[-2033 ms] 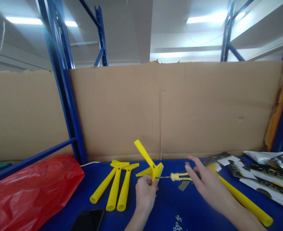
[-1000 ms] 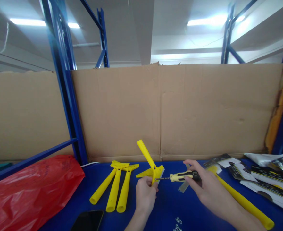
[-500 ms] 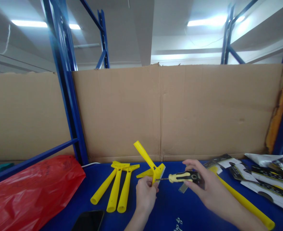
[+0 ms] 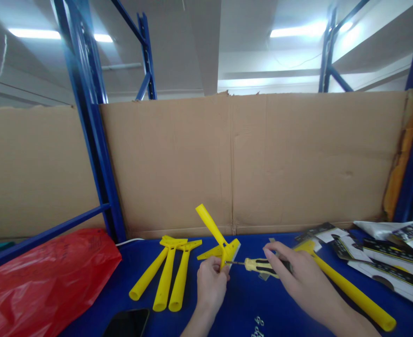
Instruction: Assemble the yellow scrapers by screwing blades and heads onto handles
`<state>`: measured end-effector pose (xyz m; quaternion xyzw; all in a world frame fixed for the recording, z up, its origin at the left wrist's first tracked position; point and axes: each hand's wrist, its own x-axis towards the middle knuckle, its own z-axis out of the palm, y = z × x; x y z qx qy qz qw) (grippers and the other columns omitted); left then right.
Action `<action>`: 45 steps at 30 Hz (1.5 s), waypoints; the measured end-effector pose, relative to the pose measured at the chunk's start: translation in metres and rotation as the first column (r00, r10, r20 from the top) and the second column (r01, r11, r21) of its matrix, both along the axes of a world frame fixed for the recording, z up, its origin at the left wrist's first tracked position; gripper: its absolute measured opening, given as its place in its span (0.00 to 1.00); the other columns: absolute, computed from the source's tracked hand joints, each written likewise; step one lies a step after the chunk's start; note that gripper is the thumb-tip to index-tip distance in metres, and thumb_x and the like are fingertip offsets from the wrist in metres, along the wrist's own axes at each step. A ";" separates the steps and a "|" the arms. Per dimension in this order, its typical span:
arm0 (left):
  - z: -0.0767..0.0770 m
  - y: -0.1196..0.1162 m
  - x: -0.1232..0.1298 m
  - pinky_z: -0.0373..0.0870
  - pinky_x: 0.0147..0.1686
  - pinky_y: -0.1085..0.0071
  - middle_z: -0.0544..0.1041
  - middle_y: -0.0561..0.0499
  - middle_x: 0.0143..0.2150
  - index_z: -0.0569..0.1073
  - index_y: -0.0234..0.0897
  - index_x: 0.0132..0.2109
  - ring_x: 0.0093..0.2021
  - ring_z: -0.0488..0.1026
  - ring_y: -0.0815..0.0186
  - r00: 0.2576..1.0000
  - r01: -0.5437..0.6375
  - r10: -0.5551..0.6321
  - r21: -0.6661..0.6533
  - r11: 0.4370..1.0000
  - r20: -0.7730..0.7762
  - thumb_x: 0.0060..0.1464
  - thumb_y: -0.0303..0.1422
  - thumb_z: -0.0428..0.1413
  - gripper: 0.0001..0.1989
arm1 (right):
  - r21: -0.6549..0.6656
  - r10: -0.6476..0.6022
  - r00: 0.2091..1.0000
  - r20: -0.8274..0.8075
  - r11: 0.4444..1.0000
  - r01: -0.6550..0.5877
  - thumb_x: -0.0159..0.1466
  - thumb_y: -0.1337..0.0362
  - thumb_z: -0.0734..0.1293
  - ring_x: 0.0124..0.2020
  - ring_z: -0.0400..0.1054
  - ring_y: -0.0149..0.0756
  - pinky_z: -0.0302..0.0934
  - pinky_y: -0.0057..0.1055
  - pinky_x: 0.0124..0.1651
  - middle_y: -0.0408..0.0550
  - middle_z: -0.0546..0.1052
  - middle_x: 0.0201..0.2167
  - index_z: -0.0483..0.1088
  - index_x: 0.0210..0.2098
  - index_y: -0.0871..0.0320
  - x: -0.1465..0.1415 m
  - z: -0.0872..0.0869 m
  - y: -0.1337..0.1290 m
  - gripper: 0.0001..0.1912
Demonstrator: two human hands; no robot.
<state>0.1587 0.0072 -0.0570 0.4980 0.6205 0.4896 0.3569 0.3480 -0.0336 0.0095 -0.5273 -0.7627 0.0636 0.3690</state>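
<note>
My left hand is closed around the head of a yellow plastic scraper, whose hollow handle points up and to the left. A pale blade-like strip edges the head on its right side. In my right hand is a screwdriver with a cream and black handle, held level. Its shaft reaches left, and the tip meets the scraper head beside my left fingers. My right palm and thumb hide the rear of the handle. Several small screws or metal bits lie on the blue surface below.
More yellow scraper handles lie at the left, near a black phone and a red plastic bag. Rightward are a long yellow scraper and printed packaging. A cardboard wall and blue rack post stand behind.
My right hand has turned around the screwdriver handle, its thumb now over the top and covering more of it. The left hand and scraper keep their pose; the view shifted slightly.
</note>
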 end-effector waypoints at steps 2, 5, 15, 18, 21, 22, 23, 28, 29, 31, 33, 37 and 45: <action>0.001 0.000 0.000 0.62 0.18 0.77 0.73 0.52 0.21 0.71 0.33 0.27 0.24 0.73 0.67 1.000 -0.011 0.011 -0.012 1.000 0.022 0.49 0.22 0.54 0.05 | -0.016 0.006 1.000 0.018 1.000 -0.006 0.66 0.52 0.55 0.23 0.71 0.40 0.60 0.32 0.27 0.44 0.75 0.20 0.71 0.38 0.53 -0.002 -0.001 -0.001 0.17; 0.001 -0.001 0.000 0.62 0.17 0.77 0.73 0.52 0.21 0.72 0.33 0.28 0.23 0.73 0.67 0.998 -0.031 0.033 -0.030 0.999 0.062 0.48 0.24 0.56 0.03 | -0.009 0.033 0.999 0.033 0.999 -0.033 0.64 0.53 0.58 0.20 0.67 0.37 0.58 0.30 0.25 0.41 0.72 0.18 0.69 0.43 0.53 -0.002 -0.003 -0.001 0.15; -0.002 0.000 0.003 0.62 0.16 0.78 0.73 0.53 0.22 0.71 0.33 0.28 0.22 0.73 0.68 0.998 -0.019 0.020 -0.020 1.000 0.055 0.49 0.22 0.54 0.05 | -0.033 0.178 0.959 -0.222 0.981 -0.190 0.59 0.67 0.61 0.39 0.71 0.38 0.67 0.36 0.43 0.47 0.76 0.41 0.66 0.43 0.53 0.006 -0.004 0.004 0.12; -0.004 0.000 0.003 0.62 0.16 0.77 0.73 0.53 0.22 0.71 0.33 0.28 0.23 0.73 0.68 0.998 -0.019 0.020 -0.008 1.000 0.062 0.48 0.23 0.55 0.04 | -0.016 0.195 0.960 -0.201 0.979 -0.202 0.61 0.66 0.60 0.36 0.71 0.37 0.68 0.33 0.40 0.47 0.75 0.40 0.65 0.44 0.53 0.003 -0.003 0.001 0.11; -0.006 0.001 0.002 0.62 0.16 0.78 0.73 0.54 0.21 0.71 0.34 0.28 0.22 0.73 0.68 0.996 -0.041 0.041 -0.004 0.999 0.081 0.47 0.24 0.56 0.03 | 0.008 0.233 0.958 -0.169 0.972 -0.235 0.62 0.66 0.60 0.36 0.72 0.36 0.68 0.31 0.37 0.47 0.76 0.40 0.67 0.42 0.53 0.000 -0.001 -0.001 0.09; -0.006 0.002 0.002 0.62 0.16 0.78 0.73 0.54 0.21 0.71 0.34 0.28 0.22 0.72 0.69 0.995 -0.044 0.044 -0.002 0.999 0.085 0.47 0.24 0.56 0.03 | 0.012 0.243 0.957 -0.157 0.970 -0.245 0.62 0.66 0.60 0.36 0.72 0.36 0.68 0.31 0.36 0.47 0.76 0.39 0.68 0.41 0.53 0.000 -0.001 -0.002 0.08; -0.007 0.002 0.002 0.63 0.16 0.78 0.73 0.54 0.21 0.72 0.34 0.28 0.22 0.72 0.69 0.995 -0.046 0.046 -0.001 0.999 0.089 0.47 0.24 0.56 0.03 | 0.011 0.243 0.959 -0.147 0.970 -0.244 0.62 0.65 0.61 0.35 0.72 0.36 0.67 0.30 0.36 0.47 0.77 0.39 0.68 0.40 0.53 0.000 -0.001 -0.002 0.08; -0.007 0.002 0.002 0.62 0.16 0.79 0.73 0.53 0.21 0.73 0.33 0.30 0.22 0.72 0.69 0.992 -0.043 0.042 0.005 0.999 0.118 0.48 0.23 0.55 0.03 | -0.040 0.083 0.994 -0.073 0.996 -0.086 0.63 0.54 0.61 0.26 0.72 0.38 0.65 0.32 0.30 0.45 0.78 0.27 0.69 0.43 0.52 -0.001 -0.005 0.001 0.13; -0.007 0.002 0.002 0.62 0.16 0.79 0.73 0.53 0.21 0.73 0.32 0.30 0.21 0.72 0.69 0.992 -0.042 0.040 0.010 0.999 0.120 0.48 0.23 0.55 0.03 | -0.046 0.055 0.997 -0.047 0.997 -0.057 0.63 0.53 0.60 0.26 0.72 0.39 0.64 0.33 0.31 0.44 0.77 0.24 0.70 0.43 0.52 -0.002 -0.006 0.001 0.15; -0.006 0.002 0.002 0.62 0.16 0.78 0.73 0.53 0.20 0.73 0.32 0.30 0.21 0.72 0.69 0.992 -0.044 0.042 0.016 0.999 0.123 0.47 0.23 0.55 0.03 | -0.049 0.034 0.999 -0.019 0.998 -0.035 0.65 0.51 0.57 0.27 0.72 0.41 0.64 0.34 0.33 0.43 0.76 0.22 0.70 0.43 0.52 -0.004 -0.007 0.000 0.17; -0.004 0.001 0.002 0.63 0.16 0.78 0.73 0.53 0.20 0.73 0.32 0.30 0.21 0.72 0.69 0.991 -0.049 0.047 0.008 0.999 0.127 0.48 0.23 0.56 0.03 | -0.044 0.024 0.999 -0.035 0.999 -0.026 0.65 0.51 0.56 0.27 0.72 0.41 0.64 0.34 0.33 0.43 0.75 0.21 0.69 0.43 0.52 -0.006 -0.008 -0.002 0.17; 0.000 -0.001 0.003 0.62 0.16 0.79 0.73 0.52 0.23 0.73 0.31 0.31 0.23 0.72 0.69 0.991 -0.041 0.042 -0.012 0.999 0.125 0.49 0.22 0.54 0.04 | -0.016 0.019 0.988 -0.156 1.000 -0.021 0.63 0.54 0.59 0.24 0.68 0.35 0.63 0.30 0.26 0.41 0.71 0.26 0.63 0.45 0.52 -0.010 -0.007 -0.004 0.13; 0.003 -0.001 0.004 0.63 0.16 0.79 0.73 0.51 0.24 0.73 0.30 0.33 0.23 0.72 0.69 0.986 -0.059 0.065 -0.042 0.997 0.156 0.49 0.22 0.54 0.03 | -0.308 -0.029 0.765 -0.643 0.925 -0.224 0.57 0.48 0.64 0.13 0.61 0.27 0.61 0.22 0.12 0.34 0.64 0.15 0.63 0.33 0.54 -0.025 0.000 -0.008 0.16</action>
